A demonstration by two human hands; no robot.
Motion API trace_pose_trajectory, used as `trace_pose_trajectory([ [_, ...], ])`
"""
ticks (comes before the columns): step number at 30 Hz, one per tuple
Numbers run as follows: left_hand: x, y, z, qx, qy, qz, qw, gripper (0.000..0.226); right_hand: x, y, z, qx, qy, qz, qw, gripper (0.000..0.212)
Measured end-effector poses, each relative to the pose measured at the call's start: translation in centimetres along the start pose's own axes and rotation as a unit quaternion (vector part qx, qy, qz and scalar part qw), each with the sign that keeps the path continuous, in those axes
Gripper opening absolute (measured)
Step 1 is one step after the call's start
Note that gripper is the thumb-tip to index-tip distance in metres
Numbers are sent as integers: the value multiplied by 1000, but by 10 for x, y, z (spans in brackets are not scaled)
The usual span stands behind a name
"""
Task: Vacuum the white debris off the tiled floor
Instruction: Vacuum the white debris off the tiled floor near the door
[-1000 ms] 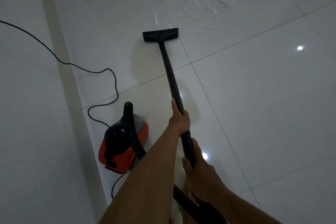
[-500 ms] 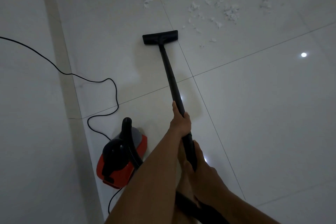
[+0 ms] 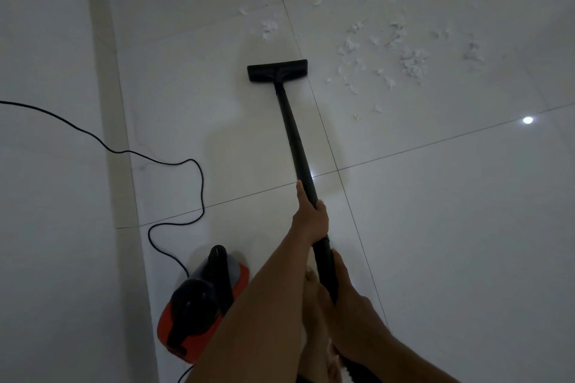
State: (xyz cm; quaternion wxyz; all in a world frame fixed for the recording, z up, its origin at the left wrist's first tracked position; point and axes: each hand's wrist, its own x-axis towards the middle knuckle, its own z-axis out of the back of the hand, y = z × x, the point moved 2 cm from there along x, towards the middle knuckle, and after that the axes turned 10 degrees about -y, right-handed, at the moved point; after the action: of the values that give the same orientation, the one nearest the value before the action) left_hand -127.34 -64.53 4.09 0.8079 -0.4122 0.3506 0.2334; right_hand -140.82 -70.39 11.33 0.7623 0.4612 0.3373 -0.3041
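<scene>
The left hand [image 3: 311, 221] is gripping the black wand [image 3: 294, 134] in the lower centre of the frame, fingers curled round the tube. Just below it the right hand [image 3: 351, 308] is clasping the same wand nearer the person. At far left, a black power cord [image 3: 200, 183] is snaking across the tiled floor [image 3: 451, 227] towards the orange-and-black canister vacuum [image 3: 186, 329], which is sitting at lower left beside the left forearm. In the upper centre, the flat floor head [image 3: 277, 70] is resting on the tile, its right end at a grout line. The white debris [image 3: 410, 64] is lying scattered across the upper right, apart from the head, with a smaller clump [image 3: 269, 28] just above it. A light reflection [image 3: 527, 120] is glinting at right.
</scene>
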Motion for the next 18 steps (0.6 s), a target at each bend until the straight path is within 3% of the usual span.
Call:
trace_pose_trajectory([
  [11, 14, -63, -3, -2, -19, 39, 999, 68, 16, 37, 65, -49, 26, 41, 998, 67],
  [18, -18, -88, -24, -16, -21, 69, 997, 68, 4, 25, 106, -54, 61, 33, 996, 68],
])
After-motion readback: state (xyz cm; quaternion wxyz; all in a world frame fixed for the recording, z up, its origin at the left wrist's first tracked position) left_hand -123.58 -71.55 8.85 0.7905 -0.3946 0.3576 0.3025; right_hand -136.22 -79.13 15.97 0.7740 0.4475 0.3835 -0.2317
